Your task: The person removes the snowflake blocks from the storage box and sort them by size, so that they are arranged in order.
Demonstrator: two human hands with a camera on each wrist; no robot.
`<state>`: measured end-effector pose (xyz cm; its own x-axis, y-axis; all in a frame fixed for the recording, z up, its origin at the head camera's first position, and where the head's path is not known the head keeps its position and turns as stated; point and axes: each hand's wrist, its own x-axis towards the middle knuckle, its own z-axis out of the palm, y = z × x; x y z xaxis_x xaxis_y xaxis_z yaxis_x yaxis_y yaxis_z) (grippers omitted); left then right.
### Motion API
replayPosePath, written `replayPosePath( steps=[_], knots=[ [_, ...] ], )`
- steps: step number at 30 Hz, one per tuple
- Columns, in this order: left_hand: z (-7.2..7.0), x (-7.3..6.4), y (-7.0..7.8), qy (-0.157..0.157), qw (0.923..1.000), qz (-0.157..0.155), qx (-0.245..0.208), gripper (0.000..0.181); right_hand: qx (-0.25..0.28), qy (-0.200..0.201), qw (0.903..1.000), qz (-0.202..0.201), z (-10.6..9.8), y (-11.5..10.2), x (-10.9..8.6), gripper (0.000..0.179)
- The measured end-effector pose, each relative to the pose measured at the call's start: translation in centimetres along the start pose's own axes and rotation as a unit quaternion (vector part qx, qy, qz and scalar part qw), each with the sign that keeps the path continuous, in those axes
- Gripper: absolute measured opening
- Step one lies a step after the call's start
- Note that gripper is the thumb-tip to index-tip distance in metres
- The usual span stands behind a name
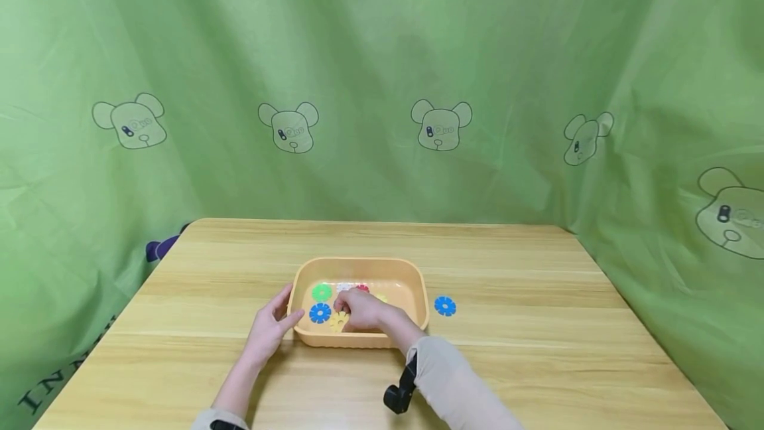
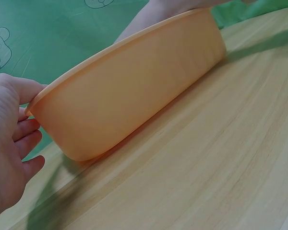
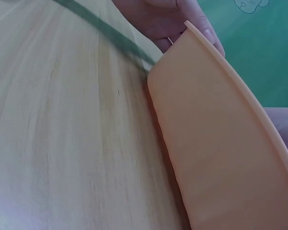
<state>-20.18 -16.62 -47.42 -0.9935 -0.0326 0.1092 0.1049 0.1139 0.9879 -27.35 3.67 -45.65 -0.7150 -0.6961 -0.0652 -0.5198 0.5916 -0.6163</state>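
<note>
- Head: Toy flower discs (image 1: pixel 321 291) lie in the orange tub (image 1: pixel 349 340), likely light and stiff; pinch their edges. The right hand (image 1: pixel 365 310) has bent fingers; can't tell if they hold one.
- Left wrist: The left hand (image 2: pixel 6 146) pinches the tub's rim.
- Right wrist: The tub hides the right fingertips.

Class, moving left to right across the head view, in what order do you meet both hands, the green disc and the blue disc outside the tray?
Left hand, green disc, right hand, blue disc outside the tray.
</note>
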Motion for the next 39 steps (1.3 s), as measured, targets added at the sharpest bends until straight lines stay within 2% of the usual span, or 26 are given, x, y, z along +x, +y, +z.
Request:
replayPosePath(
  steps=[4, 13, 16, 21, 27, 31, 39],
  knots=[
    [0.0, 0.0, 0.0, -0.003, 1.0000, 0.002, -0.004, 0.062, 0.014, 0.021, 0.9997, 0.007, -0.1, 0.0, -0.2, 0.036],
    [0.0, -0.1, 0.0, -0.003, 1.0000, 0.001, -0.002, 0.064, 0.067, 0.042, 0.9967, 0.018, -1.2, 0.4, -0.8, 0.013],
    [0.1, -0.1, 0.0, -0.002, 1.0000, 0.003, 0.005, 0.063, 0.092, 0.046, 0.9944, 0.026, -2.0, 0.5, -1.4, 0.009],
    [0.1, -0.1, 0.2, -0.003, 1.0000, 0.005, 0.007, 0.063, 0.151, 0.060, 0.9854, 0.051, -3.8, 0.5, -2.5, 0.009],
    [0.1, -0.2, 0.3, -0.002, 0.9999, 0.005, 0.015, 0.062, 0.175, 0.101, 0.9768, 0.070, -6.3, 1.1, -3.7, 0.010],
    [0.1, -0.2, 0.3, -0.004, 0.9998, 0.005, 0.017, 0.062, 0.195, 0.129, 0.9679, 0.092, -7.7, 1.9, -4.6, 0.012],
    [0.1, -0.3, 0.5, -0.003, 0.9998, 0.000, 0.018, 0.062, 0.271, 0.180, 0.9369, 0.129, -10.4, 4.1, -6.6, 0.019]
  ],
)
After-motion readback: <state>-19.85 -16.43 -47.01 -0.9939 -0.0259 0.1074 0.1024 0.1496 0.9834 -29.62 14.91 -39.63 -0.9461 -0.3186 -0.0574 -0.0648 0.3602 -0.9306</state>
